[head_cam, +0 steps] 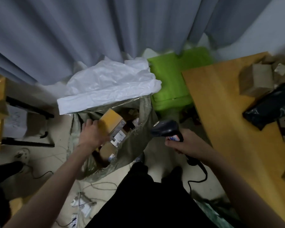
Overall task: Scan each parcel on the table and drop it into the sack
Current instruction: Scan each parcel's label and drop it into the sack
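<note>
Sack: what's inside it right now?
In the sack: a labelled cardboard box under the left hand, another box below. Deeper contents are hidden.

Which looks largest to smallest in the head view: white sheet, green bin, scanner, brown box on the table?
1. White sheet
2. Green bin
3. Brown box
4. Scanner
The last two look close, and the scanner is nearer the camera, so their order is unsure.

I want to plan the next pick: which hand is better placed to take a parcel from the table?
Probably the left hand: it only has to let go of the box over the sack, whereas the right hand grips the scanner.
</note>
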Demonstrator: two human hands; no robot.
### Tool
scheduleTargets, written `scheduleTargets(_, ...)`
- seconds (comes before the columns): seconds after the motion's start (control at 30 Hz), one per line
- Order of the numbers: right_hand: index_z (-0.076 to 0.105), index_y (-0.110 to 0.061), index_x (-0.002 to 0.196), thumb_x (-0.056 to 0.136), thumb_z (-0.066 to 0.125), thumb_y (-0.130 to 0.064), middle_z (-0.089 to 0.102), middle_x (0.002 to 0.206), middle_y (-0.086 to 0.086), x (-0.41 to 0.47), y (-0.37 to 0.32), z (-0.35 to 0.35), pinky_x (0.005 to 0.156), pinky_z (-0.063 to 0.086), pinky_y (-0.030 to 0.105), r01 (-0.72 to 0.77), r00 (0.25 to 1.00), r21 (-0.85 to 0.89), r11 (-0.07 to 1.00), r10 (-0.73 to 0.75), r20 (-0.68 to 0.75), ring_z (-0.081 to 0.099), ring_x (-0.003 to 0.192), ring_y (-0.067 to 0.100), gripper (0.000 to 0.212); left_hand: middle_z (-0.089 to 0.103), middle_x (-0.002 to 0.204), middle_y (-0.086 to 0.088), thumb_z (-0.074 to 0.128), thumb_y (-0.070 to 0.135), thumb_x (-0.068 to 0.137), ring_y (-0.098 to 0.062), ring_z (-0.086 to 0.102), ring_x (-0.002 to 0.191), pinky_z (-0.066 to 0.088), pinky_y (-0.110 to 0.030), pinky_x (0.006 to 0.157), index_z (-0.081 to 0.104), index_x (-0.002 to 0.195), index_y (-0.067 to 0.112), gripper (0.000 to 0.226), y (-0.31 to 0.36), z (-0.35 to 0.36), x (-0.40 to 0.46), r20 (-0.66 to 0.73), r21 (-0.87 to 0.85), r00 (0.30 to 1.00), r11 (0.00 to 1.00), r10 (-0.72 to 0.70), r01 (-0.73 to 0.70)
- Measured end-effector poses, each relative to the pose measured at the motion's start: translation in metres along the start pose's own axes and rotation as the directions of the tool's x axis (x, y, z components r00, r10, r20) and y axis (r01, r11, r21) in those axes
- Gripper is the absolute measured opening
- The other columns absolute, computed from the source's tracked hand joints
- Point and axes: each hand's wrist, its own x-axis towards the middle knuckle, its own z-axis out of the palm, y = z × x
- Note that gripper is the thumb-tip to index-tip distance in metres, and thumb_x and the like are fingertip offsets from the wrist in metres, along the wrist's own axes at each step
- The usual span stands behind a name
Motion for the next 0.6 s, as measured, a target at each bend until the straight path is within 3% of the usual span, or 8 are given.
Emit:
scheduleTargets(0.13, 0.065, -0.009, 0.091, 0.086, 0.07, -0.016, 0.065, 0.067, 0.001, 0.002, 0.002, 0.006, 0.058, 0.049, 0.027, -0.096, 0.992, -0.009, 0.995, 0.095, -0.084, 0.06, 0.056, 0.006, 0.01, 0.041, 0.144, -0.015, 0.081, 0.053, 0.075, -0.035, 0.032, 0.137, 0.033, -0.043, 0.113, 0.045, 0.142, 0.005, 0.09, 0.013, 0.004, 0.044, 0.078, 0.156, 0.986, 0.975, 0.145, -0.156)
scheduleTargets(0.23, 0.065, -0.013, 0.093, 0.087, 0.07, -0.02, 0.066, 0.067, -0.001, -0.002, 0.005, 0.008, 0.057, 0.05, 0.026, -0.149, 0.981, -0.004, 0.989, 0.148, -0.127, 0.063, 0.057, 0.007, 0.011, 0.046, 0.144, -0.017, 0.072, 0.053, 0.084, -0.034, 0.036, 0.138, 0.035, -0.043, 0.115, 0.047, 0.142, 0.005, 0.079, 0.029, 0.007, 0.061, 0.135, 0.17, 0.955, 0.944, 0.263, -0.284)
scheduleTargets(0.37, 0.064, -0.015, 0.091, 0.088, 0.071, -0.021, 0.064, 0.065, -0.005, -0.005, 0.005, 0.011, 0.058, 0.049, 0.025, -0.158, 0.977, -0.012, 0.987, 0.154, -0.148, 0.062, 0.054, 0.002, 0.009, 0.051, 0.142, -0.013, 0.065, 0.041, 0.092, -0.033, 0.045, 0.132, 0.038, -0.043, 0.109, 0.044, 0.148, 0.012, 0.066, 0.049, 0.001, 0.061, 0.089, 0.101, 0.899, 0.894, 0.429, -0.437)
scheduleTargets(0.6, 0.064, -0.012, 0.091, 0.09, 0.068, -0.016, 0.064, 0.067, 0.0, -0.006, -0.003, 0.002, 0.058, 0.048, 0.025, -0.1, 0.974, 0.053, 0.994, 0.108, -0.198, 0.06, 0.055, 0.007, 0.006, 0.055, 0.133, -0.004, 0.05, 0.031, 0.099, -0.024, 0.053, 0.125, 0.045, -0.038, 0.103, 0.051, 0.142, 0.017, 0.045, 0.064, -0.017, 0.04, 0.032, 0.185, 0.788, 0.771, 0.615, -0.609)
